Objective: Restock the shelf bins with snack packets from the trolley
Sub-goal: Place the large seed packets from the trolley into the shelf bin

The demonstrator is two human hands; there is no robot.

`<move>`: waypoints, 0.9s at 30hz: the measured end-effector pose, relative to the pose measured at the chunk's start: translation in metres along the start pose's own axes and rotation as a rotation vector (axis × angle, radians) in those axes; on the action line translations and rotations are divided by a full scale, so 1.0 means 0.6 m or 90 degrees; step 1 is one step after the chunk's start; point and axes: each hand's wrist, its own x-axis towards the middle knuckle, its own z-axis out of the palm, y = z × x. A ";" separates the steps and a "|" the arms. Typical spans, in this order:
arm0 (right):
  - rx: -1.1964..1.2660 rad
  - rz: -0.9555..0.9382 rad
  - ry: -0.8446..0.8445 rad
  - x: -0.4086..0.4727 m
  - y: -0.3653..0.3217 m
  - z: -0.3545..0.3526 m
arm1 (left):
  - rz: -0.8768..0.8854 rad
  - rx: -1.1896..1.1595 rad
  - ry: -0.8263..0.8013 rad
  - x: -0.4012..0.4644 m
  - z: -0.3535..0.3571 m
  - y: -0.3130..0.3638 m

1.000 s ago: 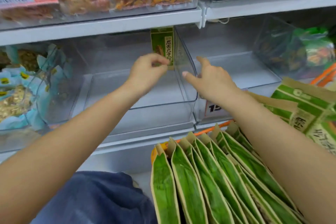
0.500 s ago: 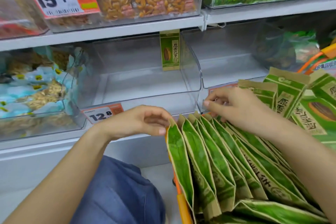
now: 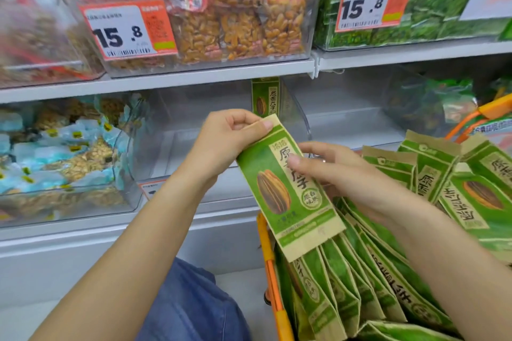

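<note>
The left hand [image 3: 227, 141] pinches the top edge of a green sunflower-seed packet [image 3: 288, 188], thumb on the paper flap and fingers curled behind it, while the right hand [image 3: 332, 171] grips the same packet at its right edge, thumb across the printed face. The packet is held up, tilted, just above the front row of packets in the orange trolley [image 3: 270, 263], and in front of the clear shelf bin [image 3: 210, 130] that it appears meant for. That bin holds only one matching packet [image 3: 265, 99], standing upright against its back right corner; the rest of its floor shows bare, so the restocking looks barely begun. To the right of that bin, another clear bin [image 3: 346, 108] also looks largely unfilled, though glare makes its far side hard to read. Below and to the right of the raised packet, many more green packets [image 3: 357, 285] stand in rows in the trolley, which suggests most of the work is left. To the left of the target bin, a bin of blue-wrapped snacks [image 3: 55, 152] is well filled, and the bins on the shelf above it look full.
</note>
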 end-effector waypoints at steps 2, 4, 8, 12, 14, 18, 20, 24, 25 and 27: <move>0.028 0.006 0.014 0.006 0.002 0.003 | -0.001 0.004 0.043 0.007 0.000 0.003; 0.091 -0.030 0.087 0.018 0.004 0.006 | -0.014 -0.027 0.100 0.014 -0.002 -0.001; 0.146 -0.059 0.173 0.055 -0.002 0.000 | -0.140 -0.125 -0.022 0.018 -0.007 -0.021; -0.132 -0.082 0.295 0.110 0.004 -0.025 | -0.202 -0.160 0.009 0.034 -0.002 -0.061; -0.288 -0.121 0.436 0.136 0.005 -0.049 | -0.253 -0.164 0.099 0.066 -0.012 -0.086; -0.540 -0.015 0.352 0.180 0.026 -0.071 | -0.250 -0.116 0.188 0.165 -0.023 -0.126; -0.637 0.010 0.303 0.193 0.053 -0.063 | -0.223 -0.064 0.208 0.219 -0.015 -0.138; -0.669 -0.006 0.308 0.197 0.091 -0.062 | -0.174 0.017 0.202 0.318 0.011 -0.171; -0.665 -0.007 0.309 0.198 0.094 -0.066 | -0.162 0.061 0.204 0.341 0.013 -0.181; -0.663 -0.003 0.315 0.200 0.097 -0.070 | -0.149 0.153 0.204 0.381 0.011 -0.196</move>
